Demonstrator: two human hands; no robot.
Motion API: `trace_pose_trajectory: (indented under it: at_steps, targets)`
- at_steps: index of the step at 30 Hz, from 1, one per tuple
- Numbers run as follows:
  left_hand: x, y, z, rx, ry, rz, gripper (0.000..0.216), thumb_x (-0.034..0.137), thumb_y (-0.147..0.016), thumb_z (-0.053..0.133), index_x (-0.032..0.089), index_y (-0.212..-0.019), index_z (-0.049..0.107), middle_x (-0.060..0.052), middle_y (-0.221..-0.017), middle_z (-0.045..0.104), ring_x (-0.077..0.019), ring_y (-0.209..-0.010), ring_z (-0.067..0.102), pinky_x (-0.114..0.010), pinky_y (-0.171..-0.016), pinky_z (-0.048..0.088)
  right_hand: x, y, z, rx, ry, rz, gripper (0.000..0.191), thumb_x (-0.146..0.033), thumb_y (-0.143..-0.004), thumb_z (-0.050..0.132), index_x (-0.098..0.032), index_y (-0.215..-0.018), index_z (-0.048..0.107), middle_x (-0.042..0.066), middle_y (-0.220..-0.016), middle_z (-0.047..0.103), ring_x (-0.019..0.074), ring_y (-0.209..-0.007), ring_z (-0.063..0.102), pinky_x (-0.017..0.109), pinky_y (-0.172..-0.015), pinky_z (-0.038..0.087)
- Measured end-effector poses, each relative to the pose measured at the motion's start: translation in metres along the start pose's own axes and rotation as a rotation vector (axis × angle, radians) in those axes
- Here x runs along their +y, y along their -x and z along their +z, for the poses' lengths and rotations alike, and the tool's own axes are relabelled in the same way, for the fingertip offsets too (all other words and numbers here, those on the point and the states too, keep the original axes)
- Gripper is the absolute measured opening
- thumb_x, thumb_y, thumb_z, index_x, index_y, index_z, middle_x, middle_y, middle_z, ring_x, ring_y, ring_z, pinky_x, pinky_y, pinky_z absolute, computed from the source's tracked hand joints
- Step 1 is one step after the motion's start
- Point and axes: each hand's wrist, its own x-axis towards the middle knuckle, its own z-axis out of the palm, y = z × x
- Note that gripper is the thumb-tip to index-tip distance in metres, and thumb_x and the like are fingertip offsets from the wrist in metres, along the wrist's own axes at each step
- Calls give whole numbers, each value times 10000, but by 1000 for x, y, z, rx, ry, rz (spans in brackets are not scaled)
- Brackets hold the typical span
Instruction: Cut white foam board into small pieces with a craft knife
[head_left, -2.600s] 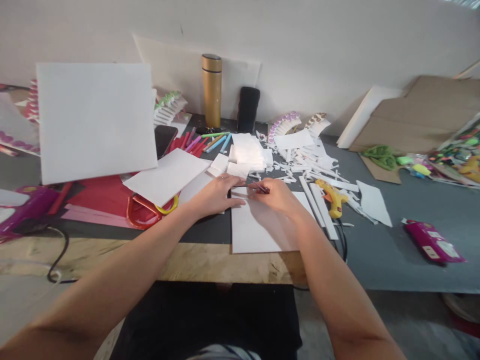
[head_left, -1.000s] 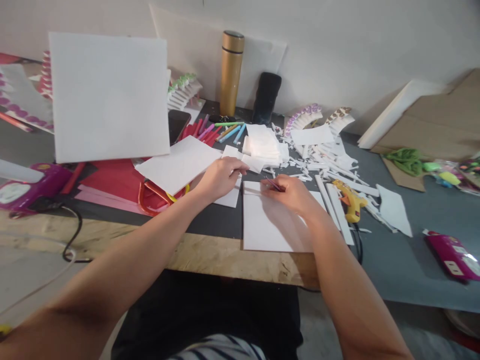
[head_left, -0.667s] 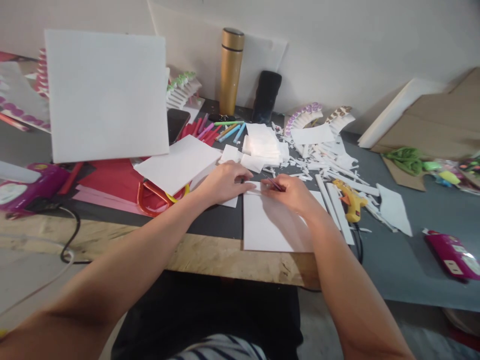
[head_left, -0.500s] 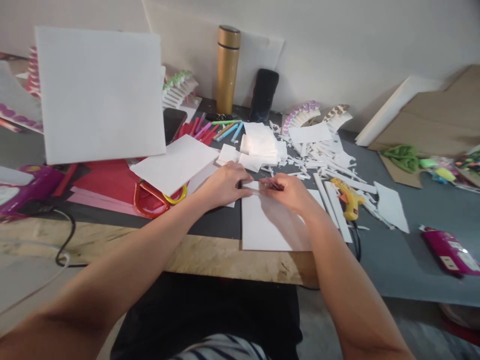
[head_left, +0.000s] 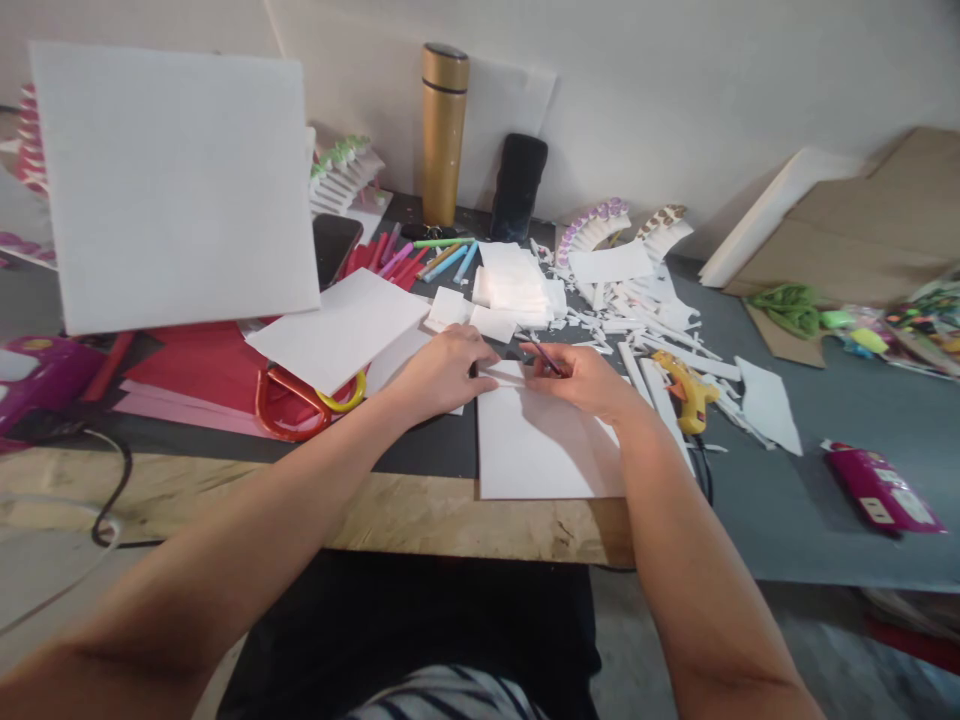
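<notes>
A white board sheet [head_left: 547,450] lies flat near the table's front edge, with a narrow white strip [head_left: 504,376] across its far end. My left hand [head_left: 446,368] grips the strip's left end at the sheet's far left corner, thumb and forefinger curled around it. In my right hand [head_left: 589,382] is a slim dark pencil [head_left: 549,358], pinched between the fingers and tilted up to the left. That hand rests over the sheet's far part and hides some of the strip; what the pencil's tip touches I cannot tell.
Right of the sheet lie a yellow glue gun [head_left: 686,395] and white scraps [head_left: 637,310]. Orange-handled scissors [head_left: 291,405] and red paper [head_left: 199,365] lie left. A large white board [head_left: 180,190] stands back left. A gold flask [head_left: 444,140] and black phone [head_left: 519,185] stand behind.
The whole view has shifted slightly, so things sit a little further left. My right hand has moved slightly right along the strip, away from my left hand, which keeps its place.
</notes>
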Motion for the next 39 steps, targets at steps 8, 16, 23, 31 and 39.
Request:
trace_pose_trajectory:
  at_steps: [8, 16, 23, 31, 39]
  targets:
    - [-1, 2, 1, 4, 27, -1, 190, 212, -822, 754, 167, -1005, 735, -82, -1029, 692, -264, -1065, 619, -398, -971, 480, -4, 2, -2, 23, -44, 26, 544, -331, -668, 809, -204, -1194, 748, 23, -904, 650, 154, -774, 577, 295, -736, 466]
    - [0, 1, 0, -4, 4, 13, 161, 228, -833, 751, 153, -974, 732, -92, -1005, 689, -268, -1042, 623, -392, -938, 494, -2, -1, 11, 107, 88, -48, 399, -408, -718, 782, -198, -1056, 804, 8, -773, 612, 152, -709, 532, 278, -649, 385]
    - [-1, 2, -2, 81, 34, 32, 233, 302, -875, 718, 169, -1067, 730, -88, -1043, 723, -252, -1036, 651, -391, -958, 503, 0, -2, 13, 123, 193, -101, 279, -429, -760, 746, -198, -909, 799, 27, -776, 624, 169, -702, 549, 291, -633, 367]
    - [-15, 40, -80, 60, -474, -392, 464, 434, -913, 604, 119, -1252, 623, -186, -1255, 658, -389, -1223, 565, -499, -1029, 448, 0, -2, 10, 105, 214, -99, 218, -415, -767, 742, -208, -716, 701, 26, -767, 640, 187, -704, 583, 298, -643, 376]
    - [-22, 67, -86, -48, -596, -627, 877, 707, -849, 524, 92, -1463, 399, -274, -1415, 513, -482, -1273, 488, -572, -992, 437, -1, -1, 12, 104, 140, -67, 277, -417, -743, 730, -207, -627, 590, 28, -794, 636, 230, -833, 666, 276, -679, 406]
